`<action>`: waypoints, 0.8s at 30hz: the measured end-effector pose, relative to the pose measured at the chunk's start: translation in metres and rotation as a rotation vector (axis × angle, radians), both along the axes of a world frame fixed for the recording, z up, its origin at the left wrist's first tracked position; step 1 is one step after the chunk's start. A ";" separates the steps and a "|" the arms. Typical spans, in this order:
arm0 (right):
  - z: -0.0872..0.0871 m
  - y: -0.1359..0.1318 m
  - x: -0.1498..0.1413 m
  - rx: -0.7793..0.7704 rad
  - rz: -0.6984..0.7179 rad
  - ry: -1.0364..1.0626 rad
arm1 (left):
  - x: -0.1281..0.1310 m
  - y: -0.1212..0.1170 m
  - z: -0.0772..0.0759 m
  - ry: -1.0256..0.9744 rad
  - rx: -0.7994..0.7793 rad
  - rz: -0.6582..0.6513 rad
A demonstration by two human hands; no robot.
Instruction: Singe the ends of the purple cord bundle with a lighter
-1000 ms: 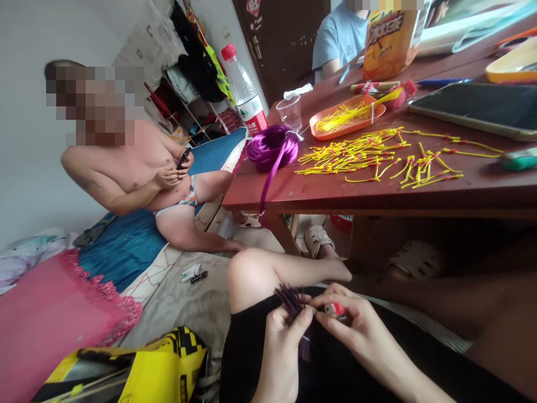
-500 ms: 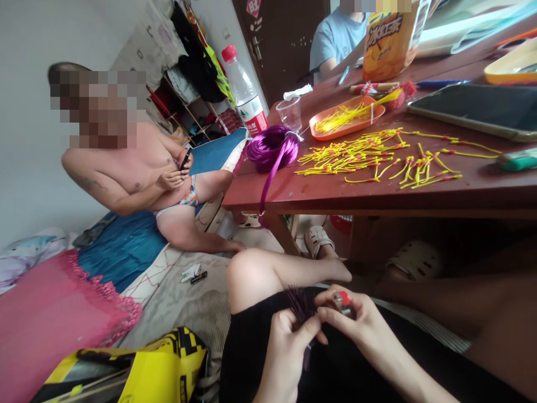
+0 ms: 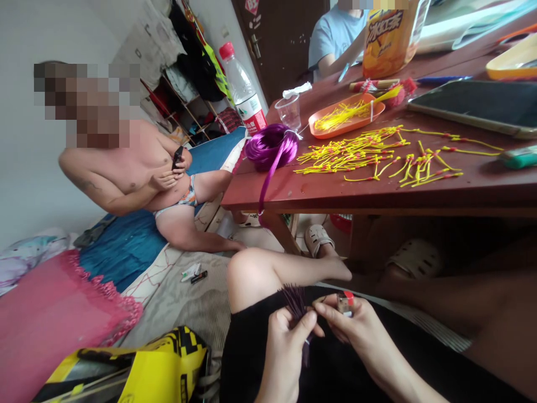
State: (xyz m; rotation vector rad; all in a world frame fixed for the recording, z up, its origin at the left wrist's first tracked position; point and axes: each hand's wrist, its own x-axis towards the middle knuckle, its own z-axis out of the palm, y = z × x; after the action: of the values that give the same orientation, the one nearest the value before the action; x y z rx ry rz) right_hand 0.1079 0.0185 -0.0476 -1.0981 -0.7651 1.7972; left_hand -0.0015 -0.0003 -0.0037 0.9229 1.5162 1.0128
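Strand bundle (image 3: 295, 300): one, left fingers (image 3: 308, 323) pinching | lighter (image 3: 345, 304): one, in right fingers (image 3: 329, 313), tips together

Your left hand (image 3: 289, 336) pinches, thumb up | your right hand (image 3: 356, 324) angles in, fingers curled, thumb forward | fingertips close together above your lap

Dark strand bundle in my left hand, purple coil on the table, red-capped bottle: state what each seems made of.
Dark strand bundle: probably synthetic cord, fairly matte; thin strands fan out stiffly, but fibre can't be confirmed.
Purple coil: likely satin-finish synthetic cord, given the bright highlights along its smooth strands.
Red-capped bottle: clear, glossy plastic, judging by its see-through, moulded upper body.
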 end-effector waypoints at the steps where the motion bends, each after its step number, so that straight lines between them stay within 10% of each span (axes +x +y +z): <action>1: 0.001 0.000 0.000 0.002 -0.004 -0.009 | 0.000 0.000 0.001 0.009 0.005 0.015; 24: -0.008 0.006 0.012 0.149 0.149 -0.293 | 0.000 -0.001 0.003 0.102 -0.004 0.090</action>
State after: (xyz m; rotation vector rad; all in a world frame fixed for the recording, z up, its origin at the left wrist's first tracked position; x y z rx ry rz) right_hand 0.1202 0.0243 -0.0552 -1.2473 -1.1638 1.6874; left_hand -0.0013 -0.0017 -0.0008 0.9220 1.6570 1.0403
